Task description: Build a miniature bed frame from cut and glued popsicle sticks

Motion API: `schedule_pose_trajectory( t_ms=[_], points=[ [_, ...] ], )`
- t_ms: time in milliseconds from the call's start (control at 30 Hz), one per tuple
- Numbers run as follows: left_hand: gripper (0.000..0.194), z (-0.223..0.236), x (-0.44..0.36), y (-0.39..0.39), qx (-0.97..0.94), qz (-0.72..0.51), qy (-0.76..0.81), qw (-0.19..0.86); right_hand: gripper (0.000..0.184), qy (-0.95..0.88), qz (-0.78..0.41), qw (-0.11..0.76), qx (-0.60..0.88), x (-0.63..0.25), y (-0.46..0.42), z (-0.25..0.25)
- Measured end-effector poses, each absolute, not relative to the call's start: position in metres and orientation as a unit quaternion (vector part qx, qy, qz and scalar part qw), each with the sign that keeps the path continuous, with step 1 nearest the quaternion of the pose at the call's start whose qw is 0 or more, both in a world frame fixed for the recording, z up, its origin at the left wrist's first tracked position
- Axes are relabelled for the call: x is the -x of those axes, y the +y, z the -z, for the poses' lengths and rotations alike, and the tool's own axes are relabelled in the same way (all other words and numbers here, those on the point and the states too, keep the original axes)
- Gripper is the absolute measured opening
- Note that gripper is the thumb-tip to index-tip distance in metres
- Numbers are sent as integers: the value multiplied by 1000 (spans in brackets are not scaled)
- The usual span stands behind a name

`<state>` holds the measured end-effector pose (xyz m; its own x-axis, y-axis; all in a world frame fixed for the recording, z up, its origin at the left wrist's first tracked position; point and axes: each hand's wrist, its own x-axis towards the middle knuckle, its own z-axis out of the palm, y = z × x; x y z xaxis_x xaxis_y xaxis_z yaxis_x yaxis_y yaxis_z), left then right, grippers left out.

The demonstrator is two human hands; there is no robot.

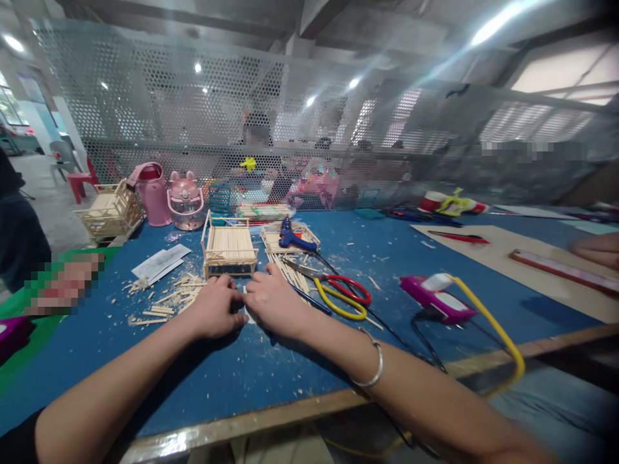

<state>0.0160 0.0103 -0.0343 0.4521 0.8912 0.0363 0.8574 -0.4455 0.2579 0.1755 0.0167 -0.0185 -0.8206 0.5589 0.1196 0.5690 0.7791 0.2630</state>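
Observation:
My left hand (216,308) and my right hand (272,299) rest close together on the blue table (242,367), knuckles up and fingers curled down. Between them shows a small white piece (247,314); what the fingers grip is hidden. Just beyond the fingertips stands a small tray-like frame of wooden sticks (229,249). A row of loose sticks (290,270) lies to the right of my right hand. A silver bangle (372,367) sits on my right wrist.
Stick offcuts (164,303) litter the left. Scissors with red and yellow handles (333,291), a blue glue gun (294,238), a purple tool with a yellow cord (435,299), pink bottles (169,196) and a mesh screen (193,116) lie around. Another person's hand (597,248) rests at far right.

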Motion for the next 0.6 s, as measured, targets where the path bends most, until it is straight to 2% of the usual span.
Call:
schedule_pose_trajectory(
  t_ms=[100, 433, 600],
  points=[
    [30, 33, -16, 10, -848, -84, 513, 104, 16, -950, 136, 6, 282, -177, 18, 18],
    [33, 34, -16, 9, -845, -86, 515, 110, 20, -943, 105, 48, 313, -180, 22, 20],
    [31, 34, -16, 10, -847, -91, 512, 111, 20, -944, 104, 34, 311, -179, 20, 19]
  ],
)
